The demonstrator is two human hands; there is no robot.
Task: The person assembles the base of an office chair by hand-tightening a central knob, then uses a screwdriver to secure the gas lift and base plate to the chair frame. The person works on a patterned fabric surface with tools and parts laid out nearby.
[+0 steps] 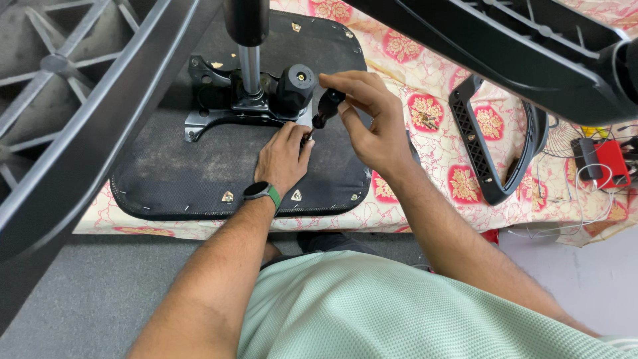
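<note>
1. Nearest to me: my pale green shirt (pixel 372 312) fills the bottom of the view, with both forearms reaching forward over the grey floor (pixel 86 292).
2. My left hand (pixel 282 158), with a dark watch on a green strap (pixel 260 191) at the wrist, rests knuckles-up on the upturned seat base (pixel 173 179). Its fingertips are drawn together at the lower end of a small black-handled tool (pixel 324 110); what sits under them I cannot tell.
3. My right hand (pixel 369 119) is curled around the tool's handle from above, thumb and fingers closed on it, not spread.
4. The tool stands tilted, tip down, just beside the black adjustment knob (pixel 296 85) of the metal mechanism plate (pixel 219 110) fixed to the seat's underside.
5. Judgement on method: I should keep the tool in line with the fastener, steady the tip with the left fingers, press down while turning, and keep the shaft from leaning to avoid slipping out.
6. Beyond: the chrome gas column (pixel 250 66) rises from the mechanism.
7. Farther right, on the floral cloth (pixel 425 166), lie a small heap of loose screws (pixel 428 121) and a black armrest (pixel 488 146).
8. Farthest right: a red device with cables (pixel 608 165).
</note>
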